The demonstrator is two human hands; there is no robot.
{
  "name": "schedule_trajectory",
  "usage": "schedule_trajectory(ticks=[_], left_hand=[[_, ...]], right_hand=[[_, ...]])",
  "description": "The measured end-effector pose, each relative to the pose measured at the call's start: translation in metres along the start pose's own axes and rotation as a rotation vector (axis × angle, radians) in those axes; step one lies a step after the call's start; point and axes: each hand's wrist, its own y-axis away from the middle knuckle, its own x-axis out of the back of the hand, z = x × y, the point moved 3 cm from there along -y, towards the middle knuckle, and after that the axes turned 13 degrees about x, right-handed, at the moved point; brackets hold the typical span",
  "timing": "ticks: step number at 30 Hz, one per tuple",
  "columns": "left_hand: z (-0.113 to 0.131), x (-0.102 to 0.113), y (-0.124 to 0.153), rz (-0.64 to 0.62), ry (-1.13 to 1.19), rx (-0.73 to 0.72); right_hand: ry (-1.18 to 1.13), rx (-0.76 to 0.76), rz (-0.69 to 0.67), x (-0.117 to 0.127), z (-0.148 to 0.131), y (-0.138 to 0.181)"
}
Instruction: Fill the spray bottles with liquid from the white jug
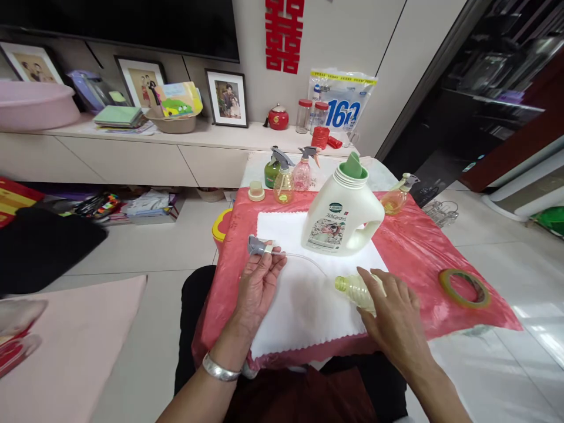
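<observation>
Grey trigger sprayer [257,245]: left hand [261,276] pinches it by the collar, prob to keep its dip tube [311,260] clear
Yellow bottle [355,289]: tipped sideways over the white cloth [304,320], toward the table's [423,249] near edge; right hand [392,308] wraps it, guessing to steady it
Count: 1 SilkGarden jug [341,214], 4 spray bottles [283,189] (three toward the far edge), 1 tape roll [481,298] near right corner

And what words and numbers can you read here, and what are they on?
"SilkGarden": on the white jug.
"160": in big blue figures on the plastic bag.
"囍": the red sign on the wall.
The rest, like the jug's and bag's other print and the green spray bottle's label, is too small or blurred to read.
</observation>
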Motion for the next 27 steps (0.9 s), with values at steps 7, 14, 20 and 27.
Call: schedule_trajectory(ticks=[7, 14, 20, 27], left_hand=[[0.004, -0.012, 0.016, 0.023, -0.015, -0.01], [-0.007, -0.014, 0.026, 0.005, -0.139, -0.021], [-0.026, -0.021, 0.039, -0.077, -0.249, 0.053], [-0.035, -0.016, 0.046, -0.099, -0.354, 0.116]], right_hand=[[-0.077, -0.081, -0.039, -0.008, -0.018, -0.002], [-0.181, -0.09, 0.016, -0.005, -0.031, -0.004], [-0.271, -0.037, 0.073, 0.0, -0.043, -0.006], [-0.389, 0.008, 0.109, 0.009, -0.054, -0.006]])
